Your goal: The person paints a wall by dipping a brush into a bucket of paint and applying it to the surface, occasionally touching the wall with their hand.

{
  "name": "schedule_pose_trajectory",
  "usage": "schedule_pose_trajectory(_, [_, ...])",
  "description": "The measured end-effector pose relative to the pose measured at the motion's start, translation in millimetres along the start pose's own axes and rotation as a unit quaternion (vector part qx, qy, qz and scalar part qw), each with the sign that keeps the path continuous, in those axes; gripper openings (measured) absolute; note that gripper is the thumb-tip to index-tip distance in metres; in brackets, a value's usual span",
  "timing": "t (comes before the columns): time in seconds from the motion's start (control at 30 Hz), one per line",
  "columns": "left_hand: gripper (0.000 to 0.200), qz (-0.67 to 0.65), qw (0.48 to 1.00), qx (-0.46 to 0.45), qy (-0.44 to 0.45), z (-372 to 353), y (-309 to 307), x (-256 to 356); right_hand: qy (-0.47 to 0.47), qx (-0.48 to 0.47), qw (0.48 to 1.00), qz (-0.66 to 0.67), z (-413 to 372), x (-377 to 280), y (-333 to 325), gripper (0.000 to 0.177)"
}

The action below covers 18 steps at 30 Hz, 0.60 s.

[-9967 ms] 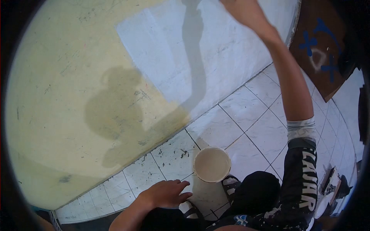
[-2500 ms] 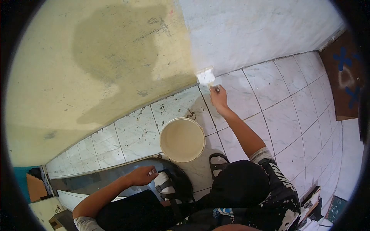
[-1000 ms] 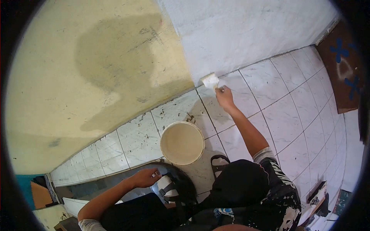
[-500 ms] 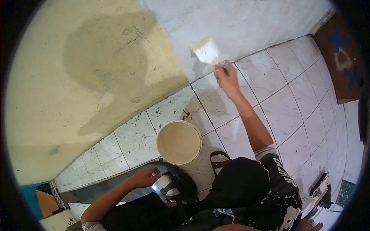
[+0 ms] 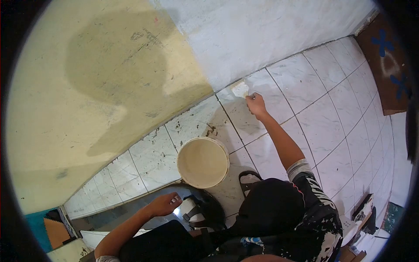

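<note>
My right hand (image 5: 256, 106) is closed around the handle of a wide, flat paintbrush (image 5: 239, 89). The brush head is coated in white and sits at the foot of the wall, near the seam with the floor tiles. Behind it, the white-painted wall (image 5: 244, 35) meets a bare yellow stretch of wall (image 5: 118, 56) along a slanting edge. A round bucket (image 5: 227, 162), its inside cream-coloured, stands on the tiles between my hands. My left hand (image 5: 166, 204) hangs near my knee with its fingers loosely curled and nothing visible in them.
White tiles (image 5: 323, 118) cover the floor, with brown crumbs (image 5: 212, 129) scattered near the bucket. A dark, shiny surface (image 5: 131, 204) lies by my sandalled foot. At the right stands a brown board (image 5: 388, 65) with blue marks; a notched orange piece (image 5: 55, 232) is at lower left.
My right hand has brought the paintbrush down from the white wall to the wall's foot. My left hand has shifted slightly, its fingers more curled. The bucket stays in place.
</note>
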<state>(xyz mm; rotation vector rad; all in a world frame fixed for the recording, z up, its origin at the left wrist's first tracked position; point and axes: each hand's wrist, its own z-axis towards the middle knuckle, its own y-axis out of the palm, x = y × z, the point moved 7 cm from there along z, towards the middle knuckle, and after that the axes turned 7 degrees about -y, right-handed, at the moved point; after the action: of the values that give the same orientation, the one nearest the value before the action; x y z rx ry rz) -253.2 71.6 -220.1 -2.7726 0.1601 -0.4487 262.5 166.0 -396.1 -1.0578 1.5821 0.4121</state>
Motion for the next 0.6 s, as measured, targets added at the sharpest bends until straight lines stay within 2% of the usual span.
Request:
schedule_pose_trajectory(0.1, [0.043,-0.008,1.0,-0.001,0.001,1.6,0.6,0.1,0.017,0.002,1.0,-0.021,5.9,-0.9,2.9,0.029])
schedule_pose_trajectory(0.17, [0.045,0.006,1.0,-0.023,-0.013,2.2,3.0,-1.9,-0.009,0.0,1.0,-0.03,8.8,-11.3,5.8,0.029])
schedule_pose_trajectory(0.3, [0.044,0.002,1.0,-0.002,0.01,0.9,2.4,-0.9,-0.07,0.017,0.997,-0.03,19.0,-22.2,7.5,0.027])
schedule_pose_trajectory(0.37, [0.044,0.0,1.0,0.007,0.017,2.7,4.0,-3.5,-0.039,-0.004,0.994,0.104,-13.6,-67.9,-2.3,0.021])
schedule_pose_trajectory(0.4, [0.044,0.0,1.0,0.007,0.017,2.1,3.5,-2.8,-0.039,-0.004,0.994,0.103,-25.3,-84.0,-11.6,0.021])
schedule_pose_trajectory(0.47, [0.044,-0.006,1.0,-0.006,0.016,0.3,2.4,-0.9,-0.097,-0.024,0.982,0.162,-45.0,-116.3,-24.0,0.019])
schedule_pose_trajectory(0.6, [0.045,-0.001,1.0,-0.008,0.005,-0.4,2.1,-1.5,-0.103,-0.012,0.987,0.119,-46.6,-102.9,-32.1,0.021])
